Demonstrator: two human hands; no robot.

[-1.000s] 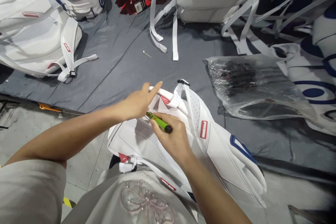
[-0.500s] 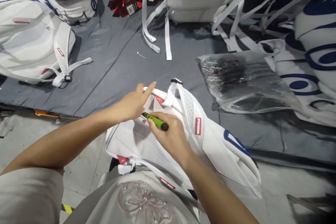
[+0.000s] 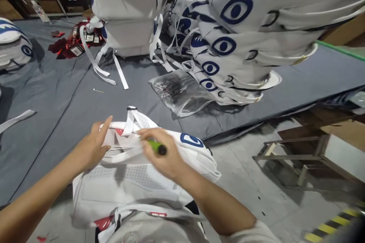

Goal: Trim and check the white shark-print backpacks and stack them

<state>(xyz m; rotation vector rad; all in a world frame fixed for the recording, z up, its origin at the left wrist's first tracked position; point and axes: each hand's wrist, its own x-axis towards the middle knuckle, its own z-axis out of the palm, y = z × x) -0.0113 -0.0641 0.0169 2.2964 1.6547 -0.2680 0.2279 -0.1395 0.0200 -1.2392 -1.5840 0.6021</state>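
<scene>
The right hand (image 3: pixel 162 155), its fingers closed round the green tool (image 3: pixel 156 146), has drawn away from the left hand (image 3: pixel 95 148) to a place further right over the bag (image 3: pixel 128 190), so work at the previous spot seems at least paused. The bag lies between the person's body and the counter (image 3: pixel 71 110). The left fingers are spread at its edge; I cannot tell whether they grip it.

White backpacks with blue eye designs (image 3: pixel 242 47) tower in a stack on a grey-covered table (image 3: pixel 65 102) beside a clear plastic bag (image 3: pixel 184 94), red tags (image 3: pixel 68 47) heaped well apart from them.
</scene>
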